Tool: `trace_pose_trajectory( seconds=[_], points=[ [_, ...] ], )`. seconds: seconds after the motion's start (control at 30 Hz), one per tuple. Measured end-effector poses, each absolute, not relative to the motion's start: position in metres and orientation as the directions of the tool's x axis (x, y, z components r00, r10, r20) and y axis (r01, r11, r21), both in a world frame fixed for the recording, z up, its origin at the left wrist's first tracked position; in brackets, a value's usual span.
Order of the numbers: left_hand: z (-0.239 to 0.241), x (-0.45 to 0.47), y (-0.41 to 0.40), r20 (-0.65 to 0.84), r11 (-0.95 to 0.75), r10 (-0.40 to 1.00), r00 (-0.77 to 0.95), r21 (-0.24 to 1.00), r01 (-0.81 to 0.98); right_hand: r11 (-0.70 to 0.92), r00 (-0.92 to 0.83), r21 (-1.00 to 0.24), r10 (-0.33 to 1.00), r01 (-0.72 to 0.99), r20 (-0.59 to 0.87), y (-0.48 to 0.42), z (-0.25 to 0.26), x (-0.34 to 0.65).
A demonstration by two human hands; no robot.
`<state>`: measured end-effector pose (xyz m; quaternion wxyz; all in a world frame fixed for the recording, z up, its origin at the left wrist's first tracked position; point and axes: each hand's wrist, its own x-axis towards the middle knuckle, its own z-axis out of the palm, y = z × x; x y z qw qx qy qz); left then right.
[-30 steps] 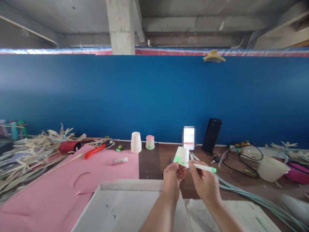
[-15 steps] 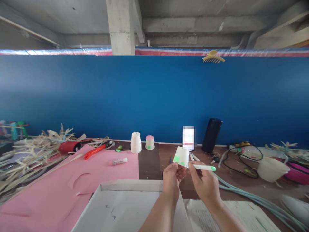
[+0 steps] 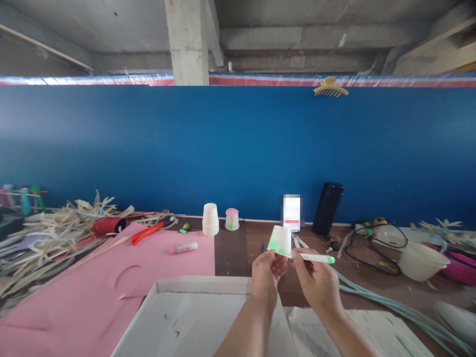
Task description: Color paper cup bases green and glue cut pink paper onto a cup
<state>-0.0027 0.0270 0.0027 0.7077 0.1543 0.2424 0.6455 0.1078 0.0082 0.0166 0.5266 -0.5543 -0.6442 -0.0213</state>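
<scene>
My left hand (image 3: 266,270) grips a white paper cup (image 3: 281,237) by its near edge, with the fingers curled beneath. Bright green patches show on the cup's side. Between the fingers of my right hand (image 3: 318,282) is a white marker pen (image 3: 316,258) with a green end pointing right. The pen's other end meets the cup's lower right edge; its tip is hidden by my fingers. Both hands are over the table, just beyond the white box lid (image 3: 203,285). Farther back stand upside-down white paper cups (image 3: 210,220) and a small cup with a pink top (image 3: 232,219).
Pink paper (image 3: 167,270) on the left bears a glue stick (image 3: 184,248) and red-handled scissors (image 3: 148,232). Straw-like strips (image 3: 55,243) pile up behind. A black cylinder (image 3: 327,208) leans against the blue partition. At right lie pale tubes (image 3: 375,295) and a white bowl (image 3: 422,260).
The whole view has shifted very slightly. My hands, the cup and the marker keep almost the same pose.
</scene>
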Motion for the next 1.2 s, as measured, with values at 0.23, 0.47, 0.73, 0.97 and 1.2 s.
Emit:
trace_pose_trajectory(
  seconds=[0.23,0.47,0.73,0.97,1.2],
  points=[
    [0.0027,-0.0027,0.0262,-0.148,0.135,0.987,0.065,0.533,-0.836,0.399,0.168,-0.555,0.682,0.73,0.712,0.007,0.0179,0.1064],
    [0.0041,-0.0049,0.0255,-0.144,0.141,0.987,0.073,0.549,-0.824,0.396,0.178,-0.563,0.683,0.725,0.709,0.0083,0.0169,0.1084],
    [0.002,-0.0036,0.0276,-0.162,0.143,0.985,0.066,0.533,-0.834,0.401,0.175,-0.568,0.686,0.719,0.706,0.0073,0.0159,0.1074],
    [-0.0006,-0.0038,0.0287,-0.145,0.149,0.986,0.083,0.536,-0.831,0.397,0.175,-0.545,0.668,0.738,0.723,0.0074,0.017,0.1075],
    [0.0034,-0.0039,0.0273,-0.16,0.159,0.983,0.085,0.536,-0.829,0.396,0.176,-0.539,0.662,0.743,0.729,0.0072,0.0182,0.1076]
  ],
)
